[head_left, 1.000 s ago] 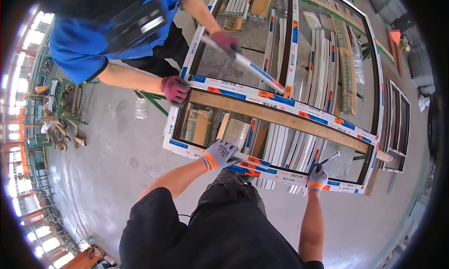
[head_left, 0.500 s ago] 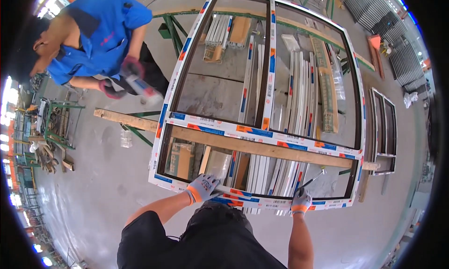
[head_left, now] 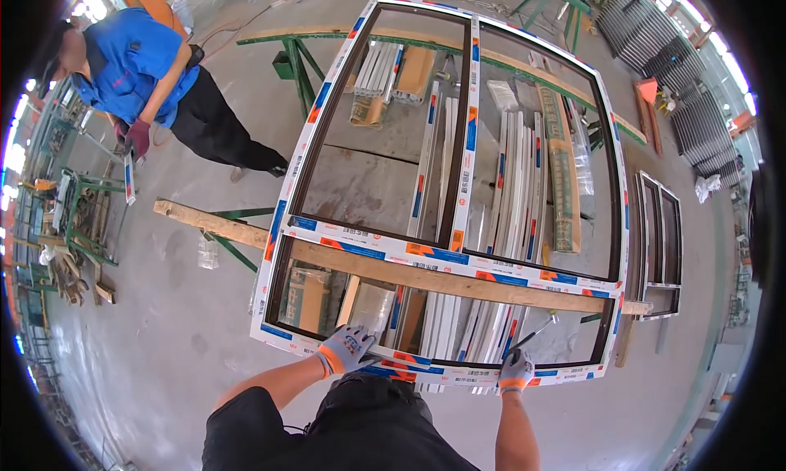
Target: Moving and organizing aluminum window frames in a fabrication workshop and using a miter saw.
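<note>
A large white window frame (head_left: 461, 151) with blue and orange tape lies flat on wooden beams (head_left: 344, 262) over green trestles. My left hand (head_left: 348, 348), in a grey and orange glove, rests with spread fingers on the frame's near rail. At the near right of that rail, my right hand (head_left: 516, 371) grips a slim metal tool (head_left: 534, 332) that points up into the frame opening.
A person in a blue shirt (head_left: 139, 65) stands at the far left, gloved hand down, beside a green rack (head_left: 78, 217) of parts. White profile strips (head_left: 512, 192) lie on the floor under the frame. Another frame (head_left: 659, 242) lies at the right.
The other person has let go of the frame and stepped back to the left. My hands have stayed on the near rail.
</note>
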`<state>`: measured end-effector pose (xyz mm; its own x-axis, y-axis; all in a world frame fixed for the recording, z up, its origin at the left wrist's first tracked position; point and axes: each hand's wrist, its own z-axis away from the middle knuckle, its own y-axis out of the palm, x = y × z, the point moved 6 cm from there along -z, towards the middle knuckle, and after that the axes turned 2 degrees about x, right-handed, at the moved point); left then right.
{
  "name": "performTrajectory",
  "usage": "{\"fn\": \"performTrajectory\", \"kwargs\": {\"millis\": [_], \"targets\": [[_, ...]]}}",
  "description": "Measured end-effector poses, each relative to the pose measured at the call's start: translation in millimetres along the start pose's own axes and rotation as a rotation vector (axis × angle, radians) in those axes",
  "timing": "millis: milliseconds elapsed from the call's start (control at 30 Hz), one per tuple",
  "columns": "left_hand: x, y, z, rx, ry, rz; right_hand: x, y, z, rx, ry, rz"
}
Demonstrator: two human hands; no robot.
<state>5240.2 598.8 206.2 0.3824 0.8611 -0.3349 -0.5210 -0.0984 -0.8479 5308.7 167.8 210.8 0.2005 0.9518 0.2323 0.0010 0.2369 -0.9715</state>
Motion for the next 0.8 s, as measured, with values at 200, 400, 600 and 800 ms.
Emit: {"fn": "performTrajectory", "kwargs": {"millis": [200, 400, 600, 800], "targets": [[-1, 2, -3, -0.124, 0.035, -0.027, -8, 3, -1, -0.016, -0.032, 0.019], [1, 0, -4, -0.116, 0.025, -0.009, -7, 4, -3, 0.009, -0.016, 0.001], [0, -5, -12, -0.076, -0.002, 0.032, -9, 4, -10, -0.001, -0.021, -0.028], [0, -14, -17, -0.025, -0.017, 0.056, -6, 3, -18, -0.014, -0.026, -0.02]]}}
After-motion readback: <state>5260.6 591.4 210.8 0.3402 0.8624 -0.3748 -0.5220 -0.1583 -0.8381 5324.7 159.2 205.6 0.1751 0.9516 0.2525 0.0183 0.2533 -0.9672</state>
